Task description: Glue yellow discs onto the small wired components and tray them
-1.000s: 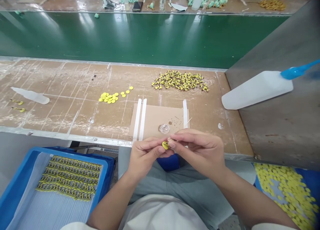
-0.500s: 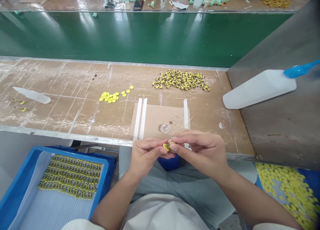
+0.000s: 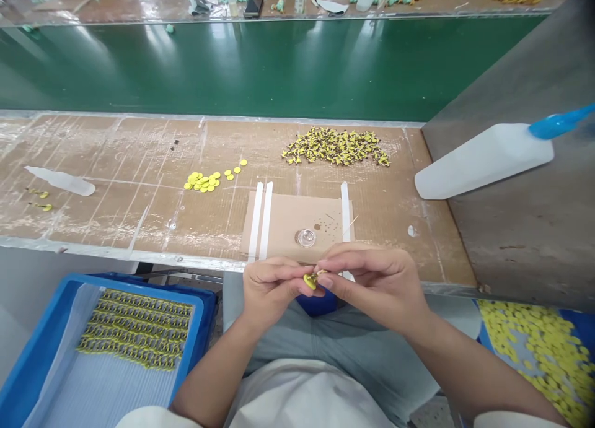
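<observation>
My left hand [image 3: 274,292] pinches a small yellow disc [image 3: 310,282] between thumb and fingertips, just off the near edge of the bench. My right hand [image 3: 376,285] meets it there, thumb and fingers closed on a tiny piece at the disc; the fingertips hide most of that piece, so its kind is unclear. A thin wooden stick [image 3: 350,225] shows beyond the right fingers. Past the hands, a small clear glass cup [image 3: 307,237] stands on a cardboard sheet [image 3: 283,220] with white tape strips and brown specks.
Yellow discs [image 3: 203,181] and a pile of small yellow-and-black figures [image 3: 334,147] lie on the bench. A white bottle [image 3: 483,161] leans at right. Finished-looking rows fill part of a blue tray [image 3: 198,329] at lower left. A green conveyor belt [image 3: 223,69] runs behind.
The yellow disc has tilted slightly and sits a little lower between my fingertips. Both hands stay in nearly the same place, and the camera view has shifted slightly.
</observation>
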Motion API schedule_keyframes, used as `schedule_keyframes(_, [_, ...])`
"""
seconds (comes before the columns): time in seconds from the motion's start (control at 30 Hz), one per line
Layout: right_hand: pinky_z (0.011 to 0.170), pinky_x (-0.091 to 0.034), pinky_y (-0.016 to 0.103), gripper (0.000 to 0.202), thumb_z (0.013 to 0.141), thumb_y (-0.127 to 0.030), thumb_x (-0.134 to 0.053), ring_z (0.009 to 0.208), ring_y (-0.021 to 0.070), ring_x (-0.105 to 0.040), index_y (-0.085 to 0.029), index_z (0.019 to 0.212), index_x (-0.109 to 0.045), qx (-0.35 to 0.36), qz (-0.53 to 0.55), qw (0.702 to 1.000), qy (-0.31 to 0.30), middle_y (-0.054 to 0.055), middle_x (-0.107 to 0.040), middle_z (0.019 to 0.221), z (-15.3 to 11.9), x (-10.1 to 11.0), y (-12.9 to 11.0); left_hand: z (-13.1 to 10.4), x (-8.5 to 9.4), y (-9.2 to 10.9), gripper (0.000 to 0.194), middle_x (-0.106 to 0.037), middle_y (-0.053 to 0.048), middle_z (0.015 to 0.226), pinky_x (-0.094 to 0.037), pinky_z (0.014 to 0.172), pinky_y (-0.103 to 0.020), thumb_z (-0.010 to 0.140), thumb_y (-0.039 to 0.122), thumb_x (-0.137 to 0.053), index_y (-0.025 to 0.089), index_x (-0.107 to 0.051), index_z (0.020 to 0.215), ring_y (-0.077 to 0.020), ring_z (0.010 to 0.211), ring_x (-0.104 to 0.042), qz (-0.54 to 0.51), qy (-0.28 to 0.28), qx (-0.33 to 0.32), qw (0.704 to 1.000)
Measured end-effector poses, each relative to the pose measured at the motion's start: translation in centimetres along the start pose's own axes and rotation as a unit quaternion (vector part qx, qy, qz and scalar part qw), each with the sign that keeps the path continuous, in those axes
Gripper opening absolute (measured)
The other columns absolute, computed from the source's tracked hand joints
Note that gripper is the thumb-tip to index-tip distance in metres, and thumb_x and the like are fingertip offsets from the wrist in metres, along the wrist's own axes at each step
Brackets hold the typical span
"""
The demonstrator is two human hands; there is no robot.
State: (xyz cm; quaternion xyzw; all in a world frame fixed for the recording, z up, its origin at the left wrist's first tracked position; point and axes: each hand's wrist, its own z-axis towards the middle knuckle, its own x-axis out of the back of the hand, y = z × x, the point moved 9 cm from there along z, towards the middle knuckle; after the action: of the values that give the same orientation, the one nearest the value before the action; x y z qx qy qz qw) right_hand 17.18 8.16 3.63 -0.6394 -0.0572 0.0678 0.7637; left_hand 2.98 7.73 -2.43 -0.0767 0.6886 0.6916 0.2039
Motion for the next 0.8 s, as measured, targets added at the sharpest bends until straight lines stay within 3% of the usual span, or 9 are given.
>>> schedule_keyframes(0.33, [0.061, -0.060, 0.024, 0.014, 0.075, -0.012, -0.077, 0.067, 0.0158, -0.071, -0.020, 0.086, -0.077, -0.022, 0.025, 0.999, -0.031, 0.006, -0.076, 0.080, -0.2, -0.5, 0.3, 0.2, 0.3, 0.7, 0.016, -0.073, -0.003, 0.069, -0.055, 0.056, -0.023, 0.063, 0.027, -0.088, 0.026, -0.080, 0.077, -0.0139, 0.060, -0.067, 0.001, -0.008, -0.077, 0.997])
schedule_keyframes(0.47, [0.059, -0.059, 0.024, 0.009, 0.076, -0.014, -0.076, 0.066, 0.0163, -0.071, -0.018, 0.084, -0.076, -0.020, 0.040, 0.998, -0.045, 0.007, -0.075, 0.076, -0.2, -0.9, 0.0, 0.1, 0.1, 1.1, 0.015, -0.073, -0.003, 0.067, -0.055, 0.054, -0.022, 0.067, 0.023, -0.086, 0.028, -0.080, 0.078, -0.0136, 0.057, -0.068, -0.008, -0.017, -0.099, 0.995])
schedule_keyframes(0.8, [0.064, -0.059, 0.026, 0.022, 0.076, -0.006, -0.074, 0.072, 0.0163, -0.071, -0.021, 0.092, -0.076, -0.008, 0.056, 0.994, -0.094, 0.005, -0.075, 0.082, -0.5, -1.3, 0.2, -0.2, -0.2, 1.2, 0.019, -0.074, -0.003, 0.069, -0.056, 0.053, -0.023, 0.067, 0.020, -0.086, 0.029, -0.080, 0.083, -0.0148, 0.057, -0.069, -0.003, -0.047, -0.106, 0.993])
